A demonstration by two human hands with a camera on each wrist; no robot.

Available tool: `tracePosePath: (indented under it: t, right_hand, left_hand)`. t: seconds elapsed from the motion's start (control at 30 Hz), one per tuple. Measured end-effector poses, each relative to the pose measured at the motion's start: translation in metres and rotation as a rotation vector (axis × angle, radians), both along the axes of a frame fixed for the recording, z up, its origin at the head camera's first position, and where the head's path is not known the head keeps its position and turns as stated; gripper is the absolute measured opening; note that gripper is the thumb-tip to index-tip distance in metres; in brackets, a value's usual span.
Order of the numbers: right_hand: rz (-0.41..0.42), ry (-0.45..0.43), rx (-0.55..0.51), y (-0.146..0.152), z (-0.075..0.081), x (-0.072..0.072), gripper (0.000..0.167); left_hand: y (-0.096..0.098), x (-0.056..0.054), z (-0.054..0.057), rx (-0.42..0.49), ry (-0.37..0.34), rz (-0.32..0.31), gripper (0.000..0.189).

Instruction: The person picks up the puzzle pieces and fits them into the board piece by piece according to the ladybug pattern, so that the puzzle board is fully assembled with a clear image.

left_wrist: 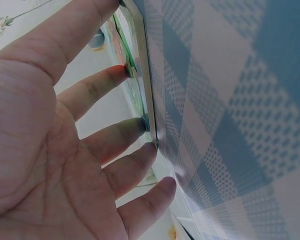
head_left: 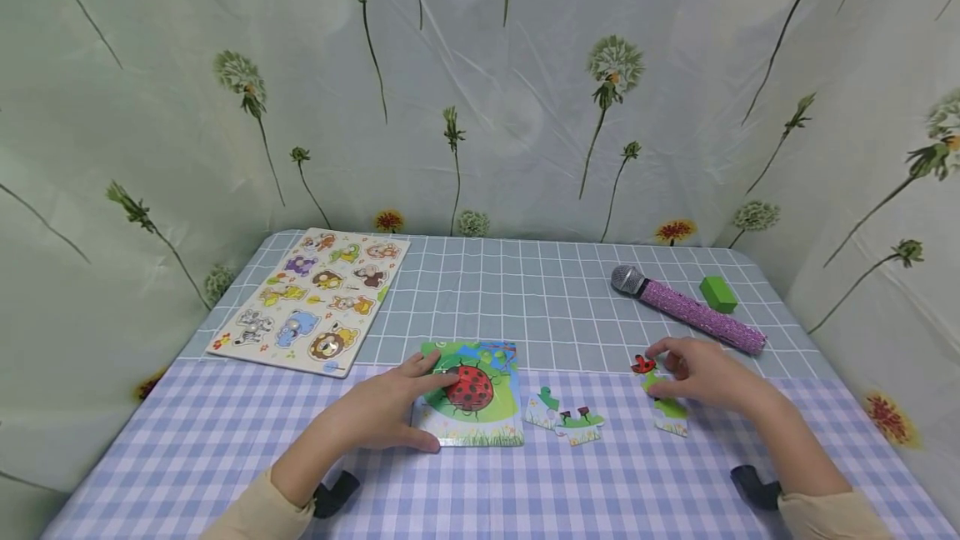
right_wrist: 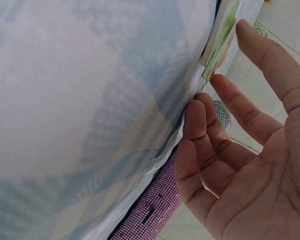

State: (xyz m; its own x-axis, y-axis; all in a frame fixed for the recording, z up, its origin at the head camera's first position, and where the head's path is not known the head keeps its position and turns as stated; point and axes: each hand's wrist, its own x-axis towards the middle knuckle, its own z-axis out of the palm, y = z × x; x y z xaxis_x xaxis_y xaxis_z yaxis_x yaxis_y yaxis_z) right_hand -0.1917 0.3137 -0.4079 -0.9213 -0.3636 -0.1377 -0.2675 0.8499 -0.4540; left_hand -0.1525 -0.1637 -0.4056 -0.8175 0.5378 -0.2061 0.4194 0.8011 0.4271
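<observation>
My left hand (head_left: 386, 408) rests on a ladybug jigsaw board (head_left: 504, 432), fingers spread across its left side and thumb at the lower edge. In the left wrist view its fingertips meet the rim of the board (left_wrist: 146, 75). At the right, fingertips of my right hand (head_left: 711, 375) touch a loose green and red jigsaw piece (head_left: 651, 377), index finger and thumb apart. Another green piece (head_left: 671, 417) lies just nearer. In the right wrist view the other fingers bend near the cloth. Between the hands lie more loose pieces (head_left: 581, 423) with green tops.
An animal puzzle board (head_left: 311, 298) lies at the back left. A pink glittery microphone (head_left: 697, 313) and a green block (head_left: 718, 294) lie at the back right. A checked cloth (head_left: 480, 490) covers the near table, and a floral curtain (head_left: 510, 90) hangs behind.
</observation>
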Motion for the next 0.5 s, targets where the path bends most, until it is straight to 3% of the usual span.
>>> tracePosePath:
  t: [0.5]
  right_hand:
    - [-0.018,-0.018,0.019,-0.0050,-0.0006,-0.0072,0.050]
  left_hand:
    - [-0.0011,-0.0010,-0.0025,0.012,0.011,-0.014,0.093]
